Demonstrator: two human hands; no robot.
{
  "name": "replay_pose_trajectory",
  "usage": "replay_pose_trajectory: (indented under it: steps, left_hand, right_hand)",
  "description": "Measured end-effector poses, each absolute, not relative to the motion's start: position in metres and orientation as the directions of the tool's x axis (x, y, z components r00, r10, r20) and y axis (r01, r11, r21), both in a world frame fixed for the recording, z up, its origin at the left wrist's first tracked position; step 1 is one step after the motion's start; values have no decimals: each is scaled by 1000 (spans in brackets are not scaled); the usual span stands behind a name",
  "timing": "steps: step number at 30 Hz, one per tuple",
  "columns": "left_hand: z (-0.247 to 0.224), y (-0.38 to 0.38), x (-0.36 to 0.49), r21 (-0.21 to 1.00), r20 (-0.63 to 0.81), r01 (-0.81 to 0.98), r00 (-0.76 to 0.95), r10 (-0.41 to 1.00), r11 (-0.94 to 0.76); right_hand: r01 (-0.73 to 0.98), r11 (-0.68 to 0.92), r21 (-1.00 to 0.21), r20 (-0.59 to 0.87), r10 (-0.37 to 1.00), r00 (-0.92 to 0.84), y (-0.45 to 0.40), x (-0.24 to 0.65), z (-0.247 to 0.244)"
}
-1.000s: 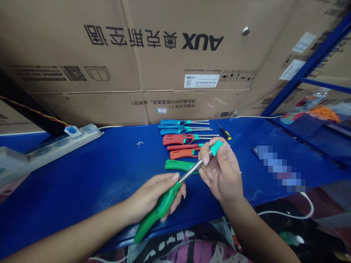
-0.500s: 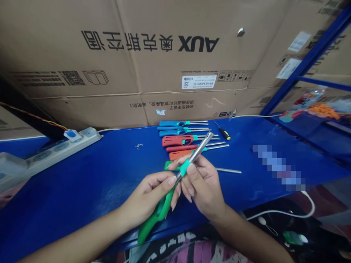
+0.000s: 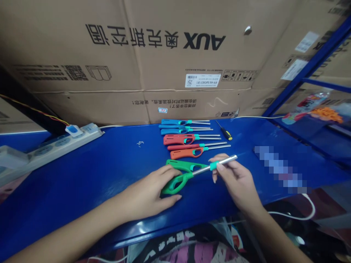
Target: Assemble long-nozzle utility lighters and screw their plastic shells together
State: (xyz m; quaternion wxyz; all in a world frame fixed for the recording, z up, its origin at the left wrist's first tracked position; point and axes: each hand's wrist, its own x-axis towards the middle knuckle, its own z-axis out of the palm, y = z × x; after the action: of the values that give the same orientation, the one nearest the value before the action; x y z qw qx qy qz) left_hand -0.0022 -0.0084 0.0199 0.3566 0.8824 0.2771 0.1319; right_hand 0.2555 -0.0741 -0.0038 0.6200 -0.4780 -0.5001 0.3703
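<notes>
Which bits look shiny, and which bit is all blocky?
Head view: glare on the blue table near its front edge; head view: the metal tube in the right hand gleams; head view, right side: a pixelated patch.

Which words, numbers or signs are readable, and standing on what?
"AUX", inverted: brown cardboard panel.
"奥克斯空调": same panel.
"师傅您辛苦了!请在搬运时对我温柔些,谢谢您!": same panel.
Too small or blurred: rectangular white label, blue-edged sticker, clear plastic bottle, dark patterned clothing, other panel printing.
</notes>
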Motion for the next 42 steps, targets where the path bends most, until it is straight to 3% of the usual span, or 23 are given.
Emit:
replay_pose_trajectory:
  steps: [4,10,15,18,23,25,32,37,38,40,42]
  left_hand:
    - [14,-2,1,628,-4,405,855,518,-664]
    - [3,5,4,599,87,356,862,500,-717]
    - [2,7,1,474,160,359,863,480,-804]
    - [5,10,-1,368,162,386,869,467,-846]
    - [5,10,2,354,166,378,875,454,-856]
    - [2,8,4,352,169,368,879,445,-861]
    - [-8,7,4,285,233,446,826,512,-849]
    - [13,2,11,141,442,517,731,521,-844]
    - [20,0,14,98,436,521,743,507,-848]
    - [37,-7,21,54,294,504,817,496,-862]
    - [53,-17,27,121,67,502,857,512,-856]
  right_hand:
    - [170,157,-973,172,982,79,-86,302,-7]
    - [286,109,-952,158,975,154,-91,351,3]
    - [475,113,-873,19,980,-198,-98,371,16]
    - [631,175,-756,-17,958,-286,-99,372,13]
    - [798,303,-521,250,948,-197,-83,349,3]
    - [837,331,-435,289,932,-218,-71,334,0]
    - [872,413,-262,125,911,-393,-33,302,5]
    - [855,514,-78,184,850,-494,-33,289,28]
    - [829,557,-43,194,819,-540,-37,283,33]
    - [775,631,23,186,759,-624,-47,271,41]
    - [723,685,91,182,702,-688,-59,260,47]
